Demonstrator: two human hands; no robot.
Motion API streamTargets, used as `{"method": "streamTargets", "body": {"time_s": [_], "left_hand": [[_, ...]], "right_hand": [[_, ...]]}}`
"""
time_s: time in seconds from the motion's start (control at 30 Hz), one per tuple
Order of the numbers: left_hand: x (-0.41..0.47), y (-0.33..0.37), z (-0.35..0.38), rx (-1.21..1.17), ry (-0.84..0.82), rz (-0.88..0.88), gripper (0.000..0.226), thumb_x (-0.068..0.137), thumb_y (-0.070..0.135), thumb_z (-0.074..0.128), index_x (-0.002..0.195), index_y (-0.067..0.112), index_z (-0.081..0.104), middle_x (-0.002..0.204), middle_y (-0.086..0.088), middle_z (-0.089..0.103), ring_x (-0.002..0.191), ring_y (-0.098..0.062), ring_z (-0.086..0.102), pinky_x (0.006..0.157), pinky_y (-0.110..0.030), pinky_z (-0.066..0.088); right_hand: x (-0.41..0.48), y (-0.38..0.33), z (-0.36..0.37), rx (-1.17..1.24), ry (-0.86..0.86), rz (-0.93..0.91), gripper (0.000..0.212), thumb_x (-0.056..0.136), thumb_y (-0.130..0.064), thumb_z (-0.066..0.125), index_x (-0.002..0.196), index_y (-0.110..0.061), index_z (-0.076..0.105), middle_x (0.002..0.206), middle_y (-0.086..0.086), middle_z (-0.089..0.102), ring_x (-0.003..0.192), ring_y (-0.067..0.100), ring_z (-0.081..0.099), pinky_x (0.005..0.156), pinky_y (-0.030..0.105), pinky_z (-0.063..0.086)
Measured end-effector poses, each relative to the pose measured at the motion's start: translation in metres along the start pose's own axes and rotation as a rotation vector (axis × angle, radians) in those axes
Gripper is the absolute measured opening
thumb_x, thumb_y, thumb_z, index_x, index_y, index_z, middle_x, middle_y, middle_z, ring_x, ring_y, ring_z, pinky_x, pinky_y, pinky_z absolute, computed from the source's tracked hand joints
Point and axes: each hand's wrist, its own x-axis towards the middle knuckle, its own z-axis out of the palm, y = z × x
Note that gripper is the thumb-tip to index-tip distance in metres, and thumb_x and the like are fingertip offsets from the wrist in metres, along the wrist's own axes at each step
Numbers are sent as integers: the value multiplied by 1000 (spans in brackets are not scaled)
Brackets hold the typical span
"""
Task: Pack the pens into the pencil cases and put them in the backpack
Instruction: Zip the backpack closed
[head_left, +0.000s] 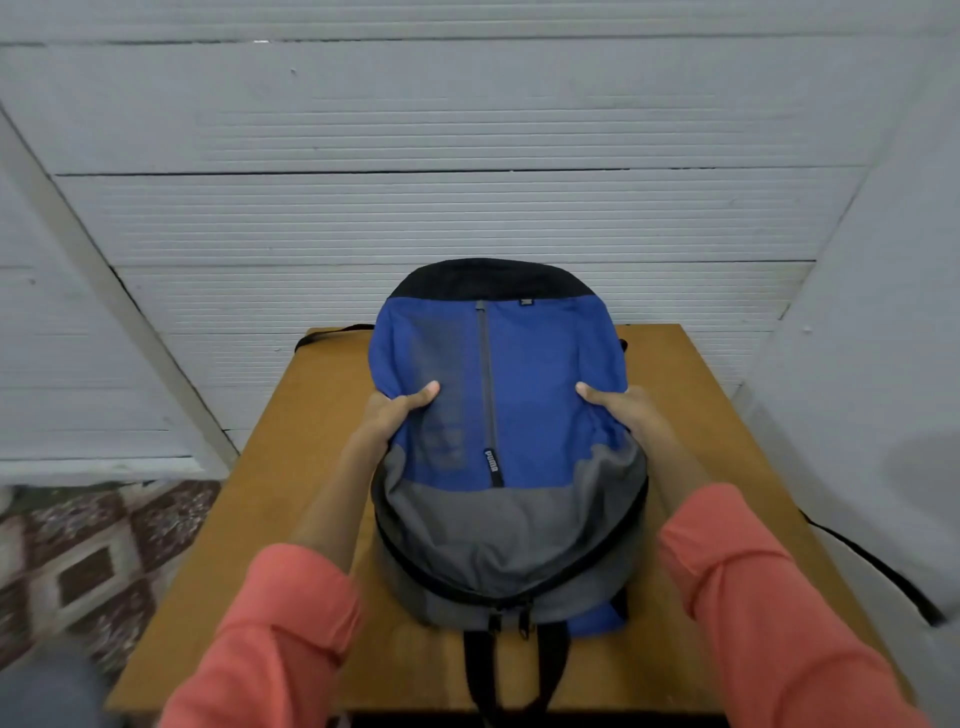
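Blue-grey backpack (524, 395) lying flat on wooden table (270, 499), zipped. Left hand (397, 410) and right hand (621, 408) each gripping its side, thumbs pressing on top fabric.

We see the backpack (519, 395) filling the middle of the tabletop (270, 493), with bare strips open on its left and right. The wall (467, 208) stands just beyond the far edge; straps (553, 654) hang over the near edge.
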Motion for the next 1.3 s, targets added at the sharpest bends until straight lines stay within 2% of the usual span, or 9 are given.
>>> {"method": "streamTargets", "body": {"time_s": [0.07, 0.13, 0.3, 0.43, 0.53, 0.6, 0.73, 0.83, 1.3], "left_hand": [[-3, -2, -6, -2, -14, -16, 63, 75, 33, 83, 125, 8, 55, 123, -2, 62, 105, -22, 60, 87, -35, 51], [-7, -7, -16, -76, -79, -89, 79, 65, 43, 86, 129, 9, 56, 125, -5, 64, 107, -24, 64, 94, -39, 52], [-34, -27, -36, -286, -254, -194, 51, 86, 40, 68, 129, 12, 61, 123, -10, 67, 114, -29, 64, 104, -46, 45], [-66, -51, -36, -300, -103, -172, 51, 83, 35, 72, 124, 7, 63, 115, -10, 71, 109, -27, 65, 94, -40, 50], [-89, -70, -26, -237, 66, -99, 63, 76, 33, 80, 129, 9, 56, 119, -9, 67, 108, -26, 63, 93, -42, 52], [-100, -79, -17, -181, 133, -45, 64, 77, 31, 80, 131, 10, 52, 122, -8, 64, 109, -26, 61, 94, -44, 52], [-109, -84, -8, -162, 187, 12, 41, 89, 12, 67, 127, 8, 50, 124, -15, 60, 108, -29, 59, 91, -45, 51], [-109, -85, -9, -155, 181, 17, 42, 90, 4, 63, 130, 7, 49, 125, -16, 59, 111, -32, 58, 94, -47, 50], [-128, -94, -16, -137, 183, -3, 50, 88, -2, 63, 135, 6, 46, 131, -15, 56, 117, -33, 55, 101, -48, 47]], "right_hand": [[-9, -2, -4, 24, -52, 20, 43, 83, -26, 75, 116, -5, 58, 107, 5, 65, 84, 16, 63, 55, 18, 50], [-17, 1, -10, 58, -112, 17, 43, 83, -27, 76, 116, -7, 60, 103, 1, 69, 82, 14, 67, 54, 18, 53], [-38, 25, -23, 113, -175, -25, 88, 55, -40, 91, 133, -22, 53, 123, 1, 66, 105, 20, 67, 92, 40, 54], [-68, 51, -27, 189, -121, -79, 99, 64, -33, 88, 146, -32, 34, 136, -11, 52, 121, 15, 55, 104, 39, 46], [-87, 70, -24, 198, -60, -133, 111, 59, -47, 89, 150, -37, 26, 148, -13, 40, 131, 13, 45, 110, 40, 40], [-95, 72, -18, 185, -20, -162, 106, 64, -47, 85, 151, -38, 24, 152, -14, 33, 135, 13, 40, 111, 39, 37], [-105, 70, -6, 118, 49, -260, 78, 87, -15, 70, 151, -29, 28, 152, -10, 33, 133, 7, 34, 104, 26, 35], [-110, 71, -6, 110, 56, -256, 73, 88, 1, 64, 149, -24, 33, 152, -2, 37, 134, 13, 39, 105, 29, 39], [-125, 88, -11, 53, 93, -267, 75, 85, 9, 62, 148, -20, 35, 150, -2, 38, 137, 14, 35, 105, 24, 33]]}}
